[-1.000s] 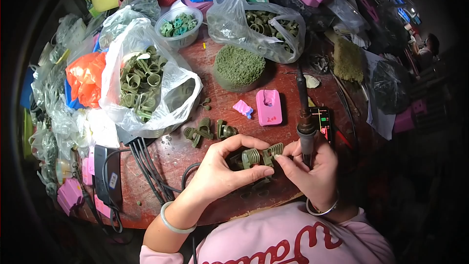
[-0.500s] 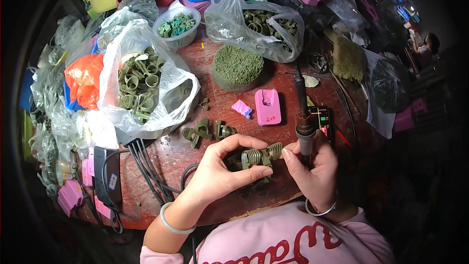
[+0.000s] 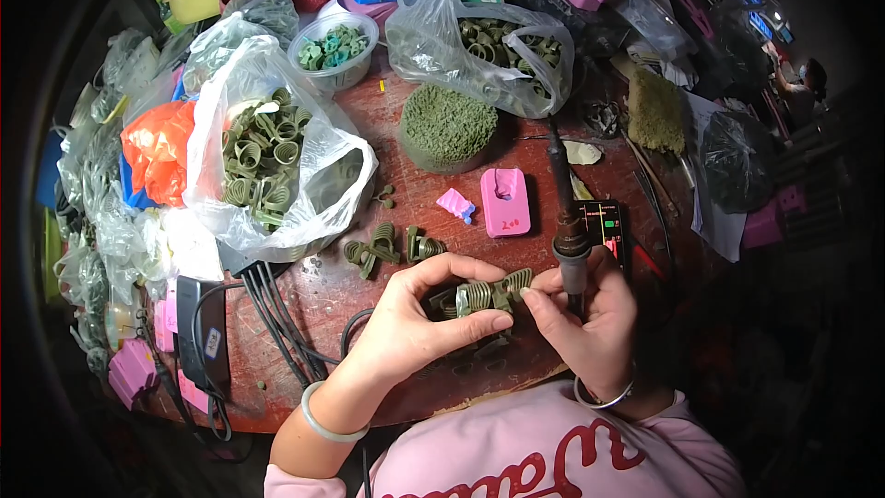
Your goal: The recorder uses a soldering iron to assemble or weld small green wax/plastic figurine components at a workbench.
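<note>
My left hand (image 3: 419, 323) is closed around an olive-green part (image 3: 481, 297) with ribbed, coil-like ends, near the table's front edge. A soldering iron (image 3: 572, 254) stands almost upright in my right hand (image 3: 590, 309), its dark tip pointing away from me. The thumb and forefinger of that same hand pinch together at the right end of the green part; whether anything small is between them is hidden. Beyond my left fingers lie several loose ribbed green pieces (image 3: 383, 249). A pink block (image 3: 506, 203) with a hollow in it lies beyond my hands, beside a crumpled pink-purple scrap (image 3: 455, 206).
Clear plastic bags (image 3: 341, 152) of green pieces stand left and at the back (image 3: 419, 28). Between them are a tub (image 3: 334, 51) of small green bits and a round crumbly green block (image 3: 449, 127). A lit display unit (image 3: 604, 226) is at right, black cables (image 3: 281, 314) at left.
The soldering iron has tilted slightly, its tip shifting left and away from me. My right thumb and forefinger have moved a little left along the green part. My left hand is nearly still.
</note>
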A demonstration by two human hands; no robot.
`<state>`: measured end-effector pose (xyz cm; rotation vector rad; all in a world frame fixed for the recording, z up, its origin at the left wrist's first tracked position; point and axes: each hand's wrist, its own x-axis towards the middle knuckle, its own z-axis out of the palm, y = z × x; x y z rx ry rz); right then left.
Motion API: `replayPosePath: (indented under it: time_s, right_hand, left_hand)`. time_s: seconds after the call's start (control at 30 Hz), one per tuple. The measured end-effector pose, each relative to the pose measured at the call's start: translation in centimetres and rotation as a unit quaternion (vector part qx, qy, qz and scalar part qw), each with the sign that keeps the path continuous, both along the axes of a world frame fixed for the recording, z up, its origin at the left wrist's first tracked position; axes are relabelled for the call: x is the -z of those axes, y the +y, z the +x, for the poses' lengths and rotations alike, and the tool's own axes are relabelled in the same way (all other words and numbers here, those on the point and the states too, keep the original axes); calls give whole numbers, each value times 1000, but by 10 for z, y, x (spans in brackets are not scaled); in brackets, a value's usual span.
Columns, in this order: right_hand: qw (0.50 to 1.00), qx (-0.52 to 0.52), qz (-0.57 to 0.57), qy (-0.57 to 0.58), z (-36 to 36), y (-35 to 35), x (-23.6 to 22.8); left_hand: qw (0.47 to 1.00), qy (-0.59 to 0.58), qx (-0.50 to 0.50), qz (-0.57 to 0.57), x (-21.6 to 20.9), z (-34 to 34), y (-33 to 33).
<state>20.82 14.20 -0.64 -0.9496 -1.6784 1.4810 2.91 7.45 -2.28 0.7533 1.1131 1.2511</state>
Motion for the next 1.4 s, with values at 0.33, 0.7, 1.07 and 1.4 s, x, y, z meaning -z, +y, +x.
replayPosePath:
  time_s: [0.33, 0.7, 1.07, 1.4]
  right_hand:
    - [1000, 0, 15, 18, 1, 1, 6]
    - [999, 5, 36, 8, 1, 3, 7]
    - [999, 5, 41, 27, 2, 2, 8]
    - [998, -1, 56, 23, 1, 2, 7]
  left_hand:
    - [1000, -14, -12, -16, -2, 2, 1]
    - [999, -25, -9, -30, -4, 3, 1]
    - [999, -20, -6, -24, -5, 2, 1]
    - [998, -48, -3, -41, -6, 2, 1]
